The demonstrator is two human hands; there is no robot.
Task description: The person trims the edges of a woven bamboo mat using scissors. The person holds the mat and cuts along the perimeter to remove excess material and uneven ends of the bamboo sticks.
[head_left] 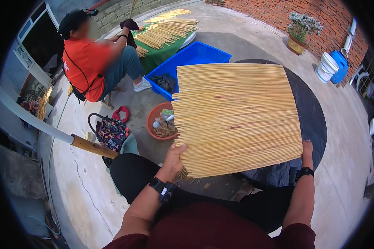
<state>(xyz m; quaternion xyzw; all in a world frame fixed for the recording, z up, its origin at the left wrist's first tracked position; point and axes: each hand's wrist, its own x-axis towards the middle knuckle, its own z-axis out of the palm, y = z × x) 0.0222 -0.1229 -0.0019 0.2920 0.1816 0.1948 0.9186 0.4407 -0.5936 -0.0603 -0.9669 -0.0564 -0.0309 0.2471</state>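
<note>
Over the left edge of the round black-covered table (pixel 312 108), a mat of parallel stalks (pixel 237 120) is held up, the left hand (pixel 175 157) clamping its left edge by the near corner, thumb on top, the right hand (pixel 307 148) at its near right corner, its fingers too hidden to tell whether they close. Past the mat's far left corner, a blue plastic tub (pixel 197 54) carries a black plastic bag (pixel 164 82) at its near end; by the mat's left edge, an orange basin (pixel 153 111) contains dry fibre scraps (pixel 165 130), a pale ball (pixel 156 124) and what may be a green packet (pixel 167 112).
</note>
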